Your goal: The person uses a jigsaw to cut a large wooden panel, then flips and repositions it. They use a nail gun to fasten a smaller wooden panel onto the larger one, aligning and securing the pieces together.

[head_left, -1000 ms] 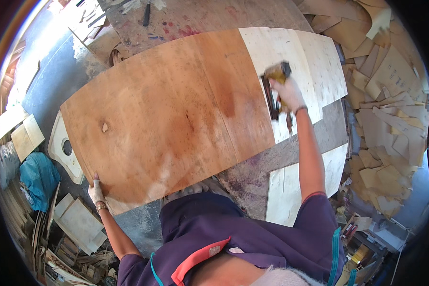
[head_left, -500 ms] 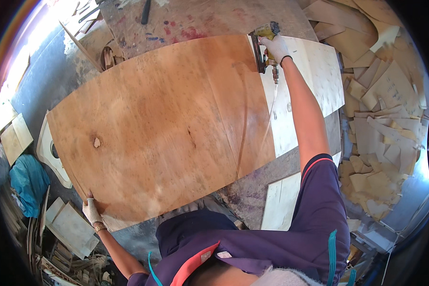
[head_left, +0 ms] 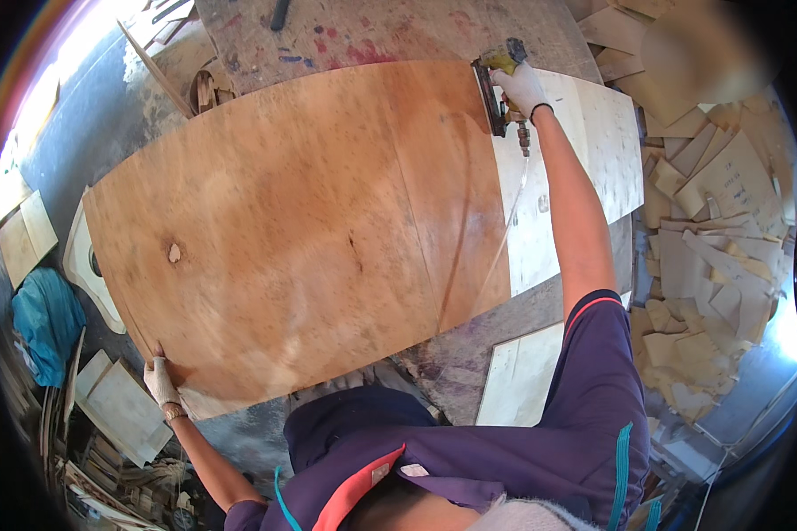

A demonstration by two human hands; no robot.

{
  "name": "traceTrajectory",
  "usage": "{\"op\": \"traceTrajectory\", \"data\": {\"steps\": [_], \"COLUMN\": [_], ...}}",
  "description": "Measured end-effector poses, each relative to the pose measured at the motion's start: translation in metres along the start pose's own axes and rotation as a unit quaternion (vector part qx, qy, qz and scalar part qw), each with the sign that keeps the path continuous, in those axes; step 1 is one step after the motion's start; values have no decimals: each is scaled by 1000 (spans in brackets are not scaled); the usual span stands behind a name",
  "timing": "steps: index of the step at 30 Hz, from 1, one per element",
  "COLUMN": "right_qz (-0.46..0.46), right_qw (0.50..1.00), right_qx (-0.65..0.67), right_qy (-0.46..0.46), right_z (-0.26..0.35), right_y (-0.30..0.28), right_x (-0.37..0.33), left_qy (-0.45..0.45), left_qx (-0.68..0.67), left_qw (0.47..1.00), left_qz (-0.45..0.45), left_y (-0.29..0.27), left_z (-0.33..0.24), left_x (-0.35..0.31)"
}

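A large brown plywood sheet (head_left: 283, 212) with a curved far edge lies across the work table. White-faced boards (head_left: 584, 142) show beyond its right side. My gloved right hand (head_left: 521, 88) is wrapped round the handle of a yellow-green and black air stapler or nail gun (head_left: 501, 60); which of the two I cannot tell. The tool stands at the sheet's far right corner, and a clear hose (head_left: 511, 221) runs from its metal fitting toward me. At the near left corner, my gloved left hand (head_left: 160, 380) grips the sheet's edge, thumb on top; its other fingers are largely hidden.
Plywood offcuts (head_left: 713, 230) are heaped along the right. A teal plastic bag (head_left: 46, 323) and more scrap boards (head_left: 124, 411) lie at the left. A white panel (head_left: 521, 376) rests near my right side. A dark tool handle (head_left: 281, 14) lies at the table's far part (head_left: 469, 31).
My right hand and the tool have shifted slightly right along the sheet's far edge. The view has moved a little; my left hand keeps its hold on the corner.
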State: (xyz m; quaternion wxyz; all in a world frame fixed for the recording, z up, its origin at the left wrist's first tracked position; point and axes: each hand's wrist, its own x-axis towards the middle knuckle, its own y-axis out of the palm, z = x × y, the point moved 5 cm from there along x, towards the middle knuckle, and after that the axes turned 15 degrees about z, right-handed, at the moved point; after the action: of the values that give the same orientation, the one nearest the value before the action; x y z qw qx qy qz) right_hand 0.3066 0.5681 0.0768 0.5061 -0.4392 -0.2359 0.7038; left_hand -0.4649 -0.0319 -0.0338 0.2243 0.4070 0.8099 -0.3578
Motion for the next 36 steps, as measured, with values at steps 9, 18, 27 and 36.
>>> {"op": "traceTrajectory", "data": {"steps": [9, 18, 27, 36], "right_qz": [54, 99, 108, 90], "right_qw": [997, 993, 991, 989], "right_qx": [-22, 22, 28, -16], "right_qy": [55, 64, 71, 114], "right_z": [-5, 1, -16, -25], "right_y": [-5, 2, 9, 19], "right_x": [-21, -53, -74, -107], "left_qy": [-7, -3, -16, -14], "left_qx": [16, -3, 2, 34], "left_qw": [1000, 1000, 1000, 999], "left_qz": [6, 6, 21, 25], "left_y": [-2, -7, -8, -17], "left_z": [7, 21, 24, 30], "left_x": [10, 16, 23, 31]}}
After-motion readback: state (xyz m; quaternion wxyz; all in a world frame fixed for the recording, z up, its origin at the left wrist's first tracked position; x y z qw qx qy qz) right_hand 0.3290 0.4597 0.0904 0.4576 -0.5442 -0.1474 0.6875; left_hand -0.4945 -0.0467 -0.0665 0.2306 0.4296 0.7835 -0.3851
